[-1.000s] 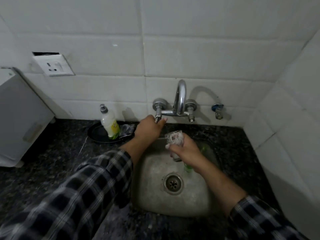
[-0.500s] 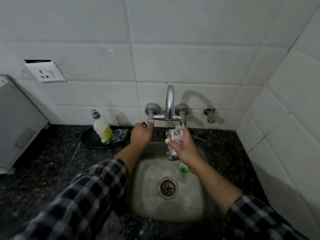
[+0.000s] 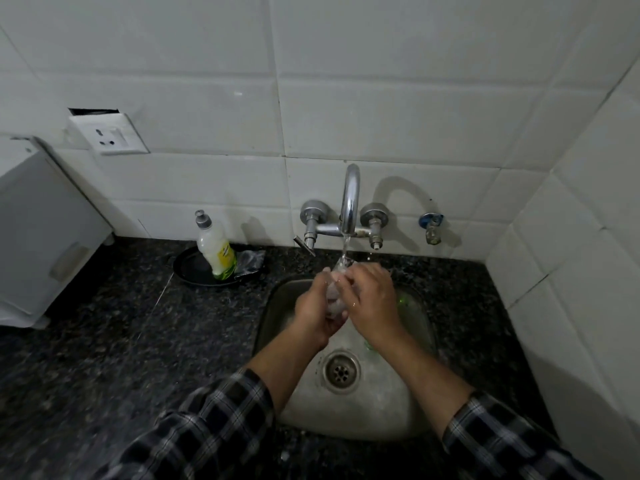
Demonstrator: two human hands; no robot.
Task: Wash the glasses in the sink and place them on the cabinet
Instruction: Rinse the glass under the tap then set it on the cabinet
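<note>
A clear soapy glass (image 3: pixel 335 295) sits between both hands over the steel sink (image 3: pixel 367 403), right under the stream running from the chrome tap (image 3: pixel 349 199). My left hand (image 3: pixel 317 311) cups it from the left and below. My right hand (image 3: pixel 372 299) wraps it from the right, hiding most of it. A green-tinted glass (image 3: pixel 401 301) lies in the sink behind my right wrist, mostly hidden.
A dish-soap bottle (image 3: pixel 216 249) stands on a black tray (image 3: pixel 194 270) left of the tap, on the dark granite counter (image 3: pixel 121 341). A white appliance (image 3: pixel 38 237) occupies the far left. Tiled walls close in behind and on the right. A small valve (image 3: pixel 431 226) is right of the tap.
My left hand left the tap handle and came down onto the glass. Water now runs from the tap onto the glass, which both hands hold.
</note>
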